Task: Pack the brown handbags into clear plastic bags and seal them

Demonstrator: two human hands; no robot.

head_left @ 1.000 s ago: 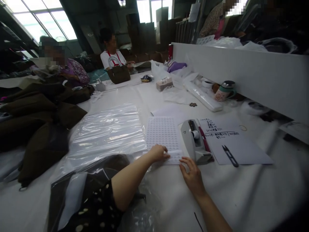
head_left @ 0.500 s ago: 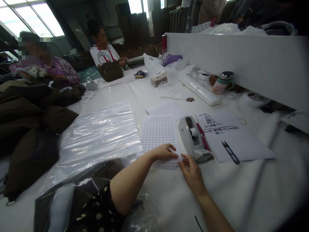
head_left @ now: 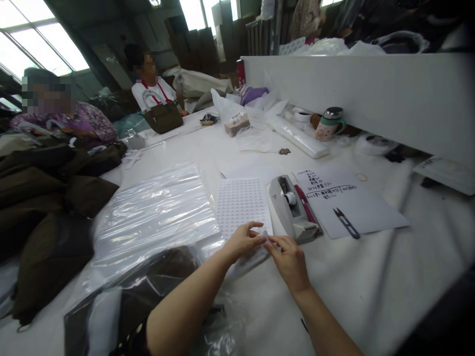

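Near the tape dispenser [head_left: 295, 217] and clear plastic [head_left: 159, 207], left hand [head_left: 245, 241] and right hand [head_left: 291, 259] pinch the printed sheet [head_left: 243, 205].

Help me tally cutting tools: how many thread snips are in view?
1. The thread snips lie on the handwritten sheet, to the right of the tape dispenser in the picture. More could be hidden under the dark bags or the clear plastic.
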